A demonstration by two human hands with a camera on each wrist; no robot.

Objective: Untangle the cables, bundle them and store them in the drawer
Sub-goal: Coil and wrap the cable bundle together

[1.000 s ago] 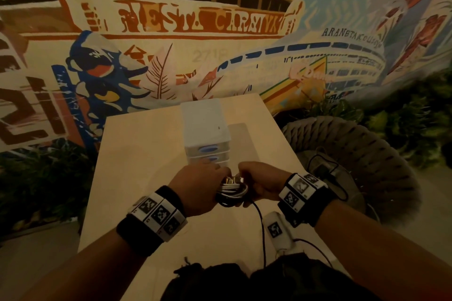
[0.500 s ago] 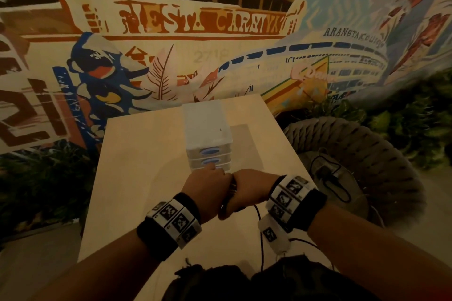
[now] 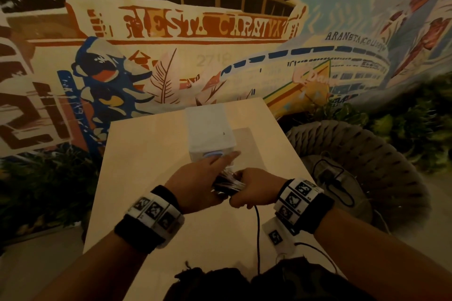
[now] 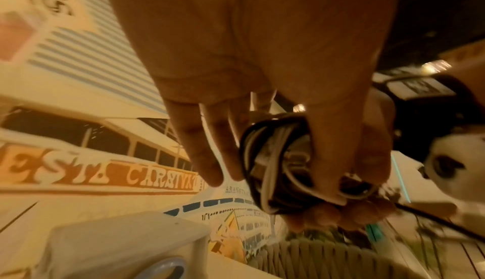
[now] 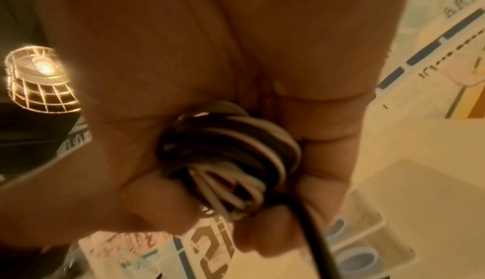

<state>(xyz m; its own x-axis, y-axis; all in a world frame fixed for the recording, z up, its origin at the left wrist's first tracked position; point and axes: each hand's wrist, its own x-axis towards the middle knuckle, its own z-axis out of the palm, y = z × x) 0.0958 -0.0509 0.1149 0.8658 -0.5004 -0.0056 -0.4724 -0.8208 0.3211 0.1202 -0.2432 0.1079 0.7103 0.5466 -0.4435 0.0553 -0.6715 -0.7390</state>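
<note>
A bundle of black and white cables (image 3: 227, 184) is gripped in my right hand (image 3: 249, 187), just in front of the white drawer unit (image 3: 210, 129) on the table. A loose black cable tail (image 3: 256, 227) hangs from the bundle toward me. My left hand (image 3: 220, 164) lies over the bundle with its fingers (image 4: 207, 154) straight, reaching to the unit's top blue handle (image 3: 214, 154). In the left wrist view its thumb (image 4: 338, 138) rests along the coiled bundle (image 4: 270, 159). The right wrist view shows the coils (image 5: 228, 154) in my curled fingers. All drawers look closed.
The pale table (image 3: 146, 178) stands against a painted mural wall. A round woven seat (image 3: 367, 154) to the right holds a black cable with a charger (image 3: 327, 173). A dark cloth (image 3: 210, 281) lies at the near table edge. A caged lamp (image 5: 39, 80) glows overhead.
Both hands were closed together round the bundle. Now my left fingers have straightened and reached forward to the drawer unit's front, while the right hand keeps its grip.
</note>
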